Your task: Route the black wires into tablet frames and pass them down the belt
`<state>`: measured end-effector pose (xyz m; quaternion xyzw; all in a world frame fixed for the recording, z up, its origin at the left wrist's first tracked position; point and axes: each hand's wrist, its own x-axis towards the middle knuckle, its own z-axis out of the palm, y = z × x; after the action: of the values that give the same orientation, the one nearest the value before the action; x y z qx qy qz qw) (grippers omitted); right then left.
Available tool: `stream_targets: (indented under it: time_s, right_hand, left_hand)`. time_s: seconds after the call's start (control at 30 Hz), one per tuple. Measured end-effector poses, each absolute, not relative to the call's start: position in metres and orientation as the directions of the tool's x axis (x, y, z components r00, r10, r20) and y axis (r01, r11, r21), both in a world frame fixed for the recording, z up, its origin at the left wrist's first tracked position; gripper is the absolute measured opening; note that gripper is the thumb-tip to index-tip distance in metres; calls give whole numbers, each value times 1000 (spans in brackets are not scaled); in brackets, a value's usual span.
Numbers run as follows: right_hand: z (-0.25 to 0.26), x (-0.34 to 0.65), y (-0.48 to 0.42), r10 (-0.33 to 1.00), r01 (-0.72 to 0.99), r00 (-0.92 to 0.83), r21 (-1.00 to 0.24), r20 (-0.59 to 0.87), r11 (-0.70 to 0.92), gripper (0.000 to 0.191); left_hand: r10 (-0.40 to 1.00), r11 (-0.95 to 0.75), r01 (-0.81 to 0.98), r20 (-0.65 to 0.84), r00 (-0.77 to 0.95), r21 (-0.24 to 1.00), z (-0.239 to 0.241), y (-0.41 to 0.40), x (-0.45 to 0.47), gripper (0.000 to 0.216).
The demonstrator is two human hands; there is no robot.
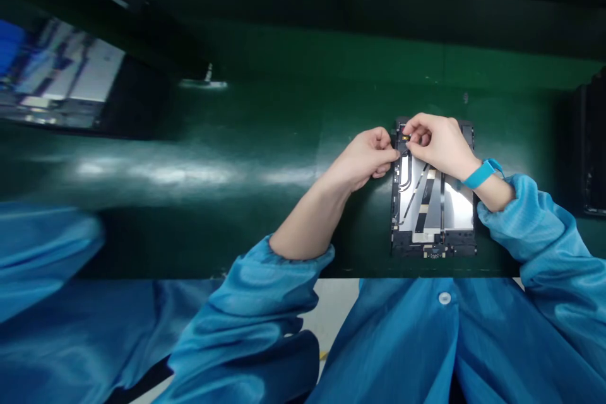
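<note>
An opened tablet lies back-up on the green belt, showing a silver plate, black flex cables and a black frame. My left hand is curled and pinches at the tablet's top left corner. My right hand, with a blue wristband, is closed over the same corner, fingertips pinching a small part with a yellow spot. The two hands nearly touch there. Both arms wear blue sleeves.
A second device with a lit screen lies at the far left on the belt. A dark object stands at the right edge. A small white item lies further back. Another blue sleeve enters at the left.
</note>
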<state>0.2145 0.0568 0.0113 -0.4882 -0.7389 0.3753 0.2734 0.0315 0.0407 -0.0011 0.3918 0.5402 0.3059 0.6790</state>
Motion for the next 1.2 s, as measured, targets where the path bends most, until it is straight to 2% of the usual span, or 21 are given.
stream_targets:
  time_s: [0.2, 0.37, 0.43, 0.57, 0.67, 0.73, 0.8, 0.83, 0.9, 0.97, 1.07, 1.13, 1.2]
  right_hand:
    - [6, 213, 59, 916, 601, -399, -742, 45, 298, 21]
    - [1, 216, 55, 896, 569, -435, -742, 94, 354, 20]
    - [-1, 218, 52, 894, 570, -420, -720, 160, 396, 18]
    - [0, 222, 43, 825, 567, -357, -601, 438, 564, 15]
    - [3, 236, 28, 800, 616, -304, -534, 518, 580, 14]
    - [-1, 255, 13, 845, 674, -222, -550, 487, 494, 20]
    - [-12, 277, -6, 923, 715, -71, -625, 379, 312, 42]
    - [-19, 287, -16, 954, 705, 30, -683, 298, 190, 56]
    - [-32, 301, -36, 987, 591, 161, -802, 12, -86, 78]
    - [-38, 303, -53, 971, 521, 164, -820, -175, -236, 92]
    - [-37, 286, -65, 979, 505, 99, -838, -181, -206, 99]
    - [-36, 273, -64, 984, 421, 21, -891, -177, -169, 97]
    - [-38, 265, -58, 980, 314, -89, -939, -179, -144, 92]
  left_hand:
    - [828, 495, 23, -479, 290, 869, -14, 46, 26, 49]
    - [857, 458, 109, -471, 210, 882, -12, 38, 33, 39]
    - [869, 446, 155, -468, 162, 881, -11, 33, 40, 35]
    - [934, 330, 317, -356, 28, 889, -18, 34, 53, 37]
    - [943, 313, 360, -333, -6, 879, -20, 34, 53, 39]
    - [939, 319, 379, -344, -1, 869, -18, 29, 48, 37]
    - [944, 288, 443, -330, 21, 849, -13, 17, 42, 27]
    - [949, 249, 497, -312, 46, 831, -11, 9, 39, 25]
    - [957, 143, 615, -267, 113, 775, -7, -7, 38, 41]
    - [958, 67, 660, -234, 167, 748, -5, -21, 41, 55]
    - [965, 76, 498, -188, 180, 864, -10, -25, 44, 62]
    - [976, 103, 317, -157, 150, 943, -15, -16, 35, 63]
    - [983, 144, 198, -163, 85, 969, -19, -1, 12, 60]
